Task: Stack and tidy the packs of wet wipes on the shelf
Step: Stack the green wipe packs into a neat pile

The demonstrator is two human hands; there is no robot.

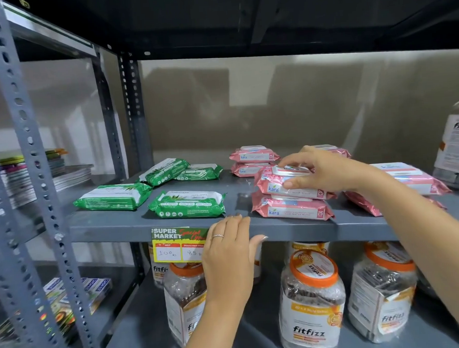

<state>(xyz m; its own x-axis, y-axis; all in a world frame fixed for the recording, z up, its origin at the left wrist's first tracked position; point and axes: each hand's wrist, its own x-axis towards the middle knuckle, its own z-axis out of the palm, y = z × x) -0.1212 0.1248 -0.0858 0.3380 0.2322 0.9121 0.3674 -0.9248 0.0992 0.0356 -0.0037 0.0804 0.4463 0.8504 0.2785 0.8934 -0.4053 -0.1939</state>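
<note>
On the grey metal shelf (135,228) lie several green wipes packs: one at the front (187,204), one at the left (114,197), two further back (163,171). To the right, pink packs form piles of two: a back pile (251,160), a front pile (292,209), a right pile (411,181). My right hand (322,172) grips the top pink pack (270,183) of the front pile, fingers over its white lid, thumb on its front edge. My left hand (229,254) rests on the shelf's front edge and holds nothing.
A yellow price tag (173,244) hangs on the shelf edge beside my left hand. Clear jars with orange lids (311,303) stand on the shelf below. A large jar (458,149) stands at the far right. Perforated uprights (28,159) frame the left; books are stacked beyond them.
</note>
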